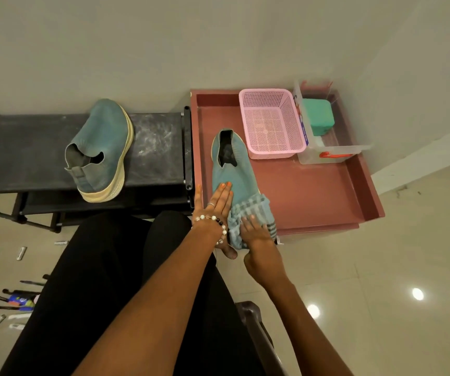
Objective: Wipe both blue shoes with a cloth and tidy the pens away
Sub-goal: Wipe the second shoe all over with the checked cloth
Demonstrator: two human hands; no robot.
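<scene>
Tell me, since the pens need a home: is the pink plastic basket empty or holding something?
Empty. Through the open top of the pink perforated plastic basket, only its bare mesh floor shows.

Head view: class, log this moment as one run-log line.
left hand flat on blue shoe | right hand pressing cloth on toe | pens on floor

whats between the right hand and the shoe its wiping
In the head view, the striped cloth lies between the right hand and the toe of the shoe on the red tray.
</scene>
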